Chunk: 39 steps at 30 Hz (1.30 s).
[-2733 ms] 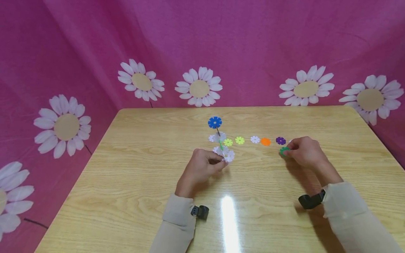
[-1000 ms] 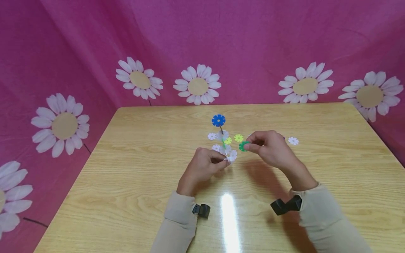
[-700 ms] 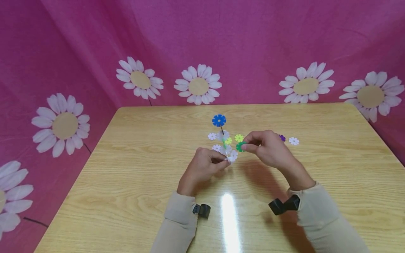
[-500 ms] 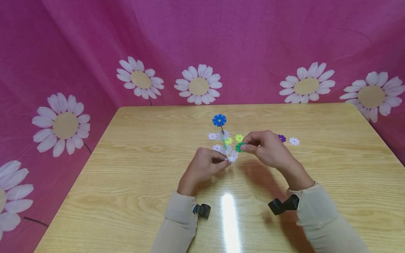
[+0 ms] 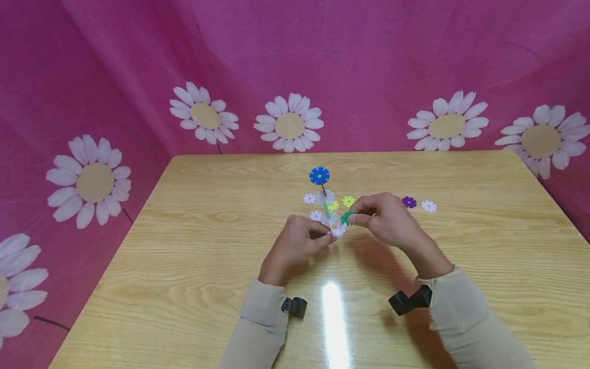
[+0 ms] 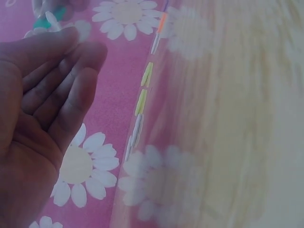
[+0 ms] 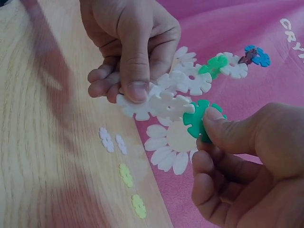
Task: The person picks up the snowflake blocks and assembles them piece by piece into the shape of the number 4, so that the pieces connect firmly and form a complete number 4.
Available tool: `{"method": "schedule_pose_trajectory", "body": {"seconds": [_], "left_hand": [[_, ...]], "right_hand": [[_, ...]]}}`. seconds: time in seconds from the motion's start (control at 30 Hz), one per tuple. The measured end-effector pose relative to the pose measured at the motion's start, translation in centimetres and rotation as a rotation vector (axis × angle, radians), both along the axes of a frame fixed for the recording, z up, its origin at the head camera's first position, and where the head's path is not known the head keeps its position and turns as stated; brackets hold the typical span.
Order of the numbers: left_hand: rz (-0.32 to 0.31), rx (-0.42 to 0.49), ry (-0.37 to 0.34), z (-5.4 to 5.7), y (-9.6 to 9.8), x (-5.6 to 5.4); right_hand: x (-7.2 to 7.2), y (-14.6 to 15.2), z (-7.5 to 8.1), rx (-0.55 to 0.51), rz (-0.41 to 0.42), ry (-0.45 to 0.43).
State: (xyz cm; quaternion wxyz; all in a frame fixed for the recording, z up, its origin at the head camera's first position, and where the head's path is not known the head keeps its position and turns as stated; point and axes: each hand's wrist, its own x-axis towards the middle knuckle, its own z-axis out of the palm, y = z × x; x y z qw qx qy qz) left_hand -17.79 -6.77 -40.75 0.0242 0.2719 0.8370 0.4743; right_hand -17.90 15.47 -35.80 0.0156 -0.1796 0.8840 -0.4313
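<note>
My left hand (image 5: 295, 243) pinches a white notched disc (image 7: 135, 109) between thumb and fingers. That disc belongs to a chain of interlocking snowflake discs: several white ones, a light green one (image 7: 213, 66), a brown one (image 7: 247, 56) and a blue one (image 5: 319, 176) at the far end. A green snowflake disc (image 7: 197, 124) is pinched by my right hand (image 5: 389, 220). In the right wrist view its edge meets a white disc (image 7: 170, 108) of the chain; I cannot tell whether their slots interlock. The left wrist view shows the left palm, with the green disc partly hidden behind its fingers.
Loose discs lie in a row on the wooden table (image 5: 207, 256): white (image 5: 310, 198), yellow-green (image 5: 348, 201), purple (image 5: 409, 202) and white (image 5: 428, 206). An orange disc (image 6: 162, 23) shows in the left wrist view. A pink flowered cloth (image 5: 369, 77) hangs behind the table.
My right hand has carried the green disc leftward from the row's right end to the chain, lately edging closer and slightly down. The left hand has stayed nearly still.
</note>
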Motion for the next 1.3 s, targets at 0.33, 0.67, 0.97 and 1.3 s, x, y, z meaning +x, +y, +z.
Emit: {"method": "schedule_pose_trajectory", "body": {"seconds": [0.33,0.67,0.97,1.3], "left_hand": [[0.009,0.017,0.007,-0.14,0.22,0.22],[0.027,-0.001,-0.019,-0.07,-0.04,0.27],[0.017,0.006,-0.004,-0.26,-0.22,0.11],[0.024,0.003,0.005,-0.33,-0.19,0.01]], "right_hand": [[0.03,-0.36,-0.44,0.028,-0.017,0.053],[0.02,-0.67,-0.8,0.039,-0.028,0.067],[0.0,-0.27,-0.66,-0.001,0.017,0.033],[0.15,-0.03,-0.58,-0.022,0.038,0.045]]}}
